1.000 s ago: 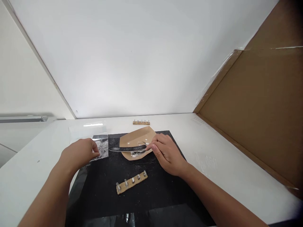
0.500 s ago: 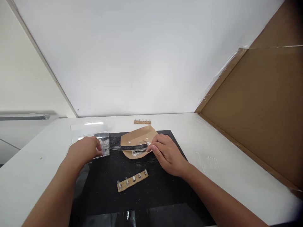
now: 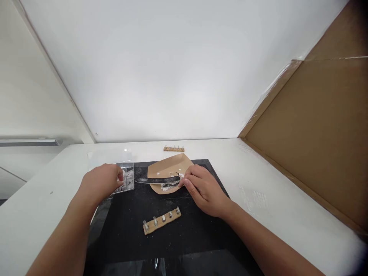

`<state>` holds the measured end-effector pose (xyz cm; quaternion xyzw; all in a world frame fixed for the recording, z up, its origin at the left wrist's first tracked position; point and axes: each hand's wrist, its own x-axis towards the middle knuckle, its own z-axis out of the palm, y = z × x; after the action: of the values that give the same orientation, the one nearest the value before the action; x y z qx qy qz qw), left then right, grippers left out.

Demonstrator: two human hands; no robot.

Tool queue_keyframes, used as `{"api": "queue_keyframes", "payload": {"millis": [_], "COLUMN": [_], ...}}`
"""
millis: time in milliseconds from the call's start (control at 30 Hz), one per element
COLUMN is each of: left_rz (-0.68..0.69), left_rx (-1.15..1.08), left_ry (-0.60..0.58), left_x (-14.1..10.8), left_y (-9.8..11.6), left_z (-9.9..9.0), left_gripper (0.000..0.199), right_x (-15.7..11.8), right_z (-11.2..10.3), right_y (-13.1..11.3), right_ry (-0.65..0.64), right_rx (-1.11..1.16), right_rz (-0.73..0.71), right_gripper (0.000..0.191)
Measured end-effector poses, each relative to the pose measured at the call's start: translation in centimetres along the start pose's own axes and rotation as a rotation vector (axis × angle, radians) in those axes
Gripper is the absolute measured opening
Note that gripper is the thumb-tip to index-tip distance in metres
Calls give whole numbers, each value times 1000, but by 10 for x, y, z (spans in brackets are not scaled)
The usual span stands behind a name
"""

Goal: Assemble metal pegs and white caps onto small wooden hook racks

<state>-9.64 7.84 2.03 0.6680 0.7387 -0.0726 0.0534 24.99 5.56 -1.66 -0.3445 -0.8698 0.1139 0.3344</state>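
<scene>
My right hand [image 3: 202, 189] is closed round the right end of a dark, curved nail file [image 3: 158, 179], dusted with white. The file stretches left across a tan paper tray [image 3: 161, 165], which holds small white pieces and scraps. At the left, my left hand [image 3: 100, 182] is over a clear compartment box [image 3: 129, 177] with pale, thin pieces inside. Its thumb and forefinger are curled together in a pinch at the box; whatever is between them is hidden. Nearer me lies a tan strip [image 3: 156, 226] with several upright pegs, one carrying a white tip.
A black mat [image 3: 138, 245] lies under the tray on the white table [image 3: 57, 218]. Behind the tray stands a second pegged strip [image 3: 174, 149]. The box's clear lid [image 3: 109, 154] leans back at the left. A cardboard panel [image 3: 316, 145] borders the right side, and a white wall the back.
The view has shifted slightly. My left fingers are still at the clear box, with the hand slightly moved. My right hand and the nail file keep nearly the same place.
</scene>
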Motion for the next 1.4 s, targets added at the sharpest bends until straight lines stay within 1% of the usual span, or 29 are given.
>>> {"api": "queue_keyframes", "payload": {"millis": [100, 400, 700, 867, 967, 1233, 1400], "left_rz": [-2, 10, 63, 90, 88, 43, 35], "left_rx": [5, 2, 11, 12, 3, -4, -11], "left_ry": [7, -5, -3, 40, 53, 42, 38], "left_x": [0, 4, 3, 0, -1, -5, -5], "left_y": [2, 11, 10, 8, 9, 15, 16], "left_z": [0, 3, 2, 0, -2, -8, -8], "left_gripper": [22, 17, 13, 17, 17, 12, 11], "right_x": [0, 0, 1, 0, -1, -1, -2], "right_z": [0, 0, -1, 0, 0, 0, 0], "right_y": [0, -3, -6, -5, -4, -4, -4], "right_ry": [2, -5, -7, -9, -7, -22, -23], "right_rx": [8, 0, 11, 3, 11, 2, 12], "right_rz": [-17, -29, -29, -30, -35, -38, -34], "right_gripper": [39, 38, 39, 38, 37, 37, 36]}}
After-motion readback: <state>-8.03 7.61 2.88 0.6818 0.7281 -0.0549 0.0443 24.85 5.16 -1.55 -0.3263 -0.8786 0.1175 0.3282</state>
